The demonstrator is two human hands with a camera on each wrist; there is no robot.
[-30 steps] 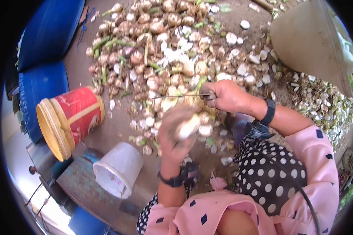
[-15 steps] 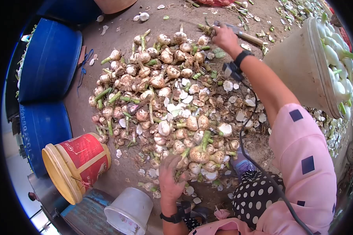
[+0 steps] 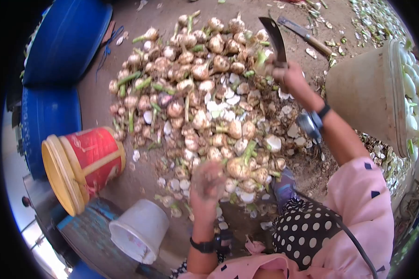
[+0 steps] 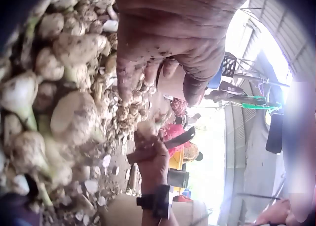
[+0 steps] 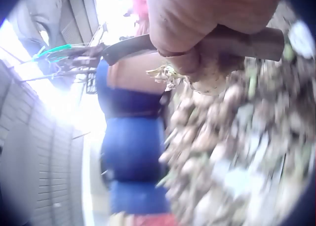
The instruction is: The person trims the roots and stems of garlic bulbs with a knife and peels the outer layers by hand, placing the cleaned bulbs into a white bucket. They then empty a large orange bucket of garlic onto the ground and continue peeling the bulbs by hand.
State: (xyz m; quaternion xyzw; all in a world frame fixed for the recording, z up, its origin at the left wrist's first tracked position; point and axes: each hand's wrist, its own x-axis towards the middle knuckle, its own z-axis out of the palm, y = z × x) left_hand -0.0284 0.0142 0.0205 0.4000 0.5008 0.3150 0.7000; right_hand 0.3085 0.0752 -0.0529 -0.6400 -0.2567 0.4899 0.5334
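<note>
1. My right hand (image 3: 288, 78) curls tight round a curved knife (image 3: 275, 41) and a rooted bulb (image 5: 211, 85), near the heap's far right side.
2. My left hand (image 3: 208, 182), fingers loosely extended, holds nothing above the near bulb heap (image 3: 200, 71).
3. Second knife (image 3: 307, 36) lies beyond.

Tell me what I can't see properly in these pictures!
Left hand: fingers blurred, head view.
Bulb held with the knife: partly covered by the right hand, right wrist view.
Beige bucket: its wall hides how deep the bulbs inside go, head view.
Upper blue container: cut off by the top edge, head view.
</note>
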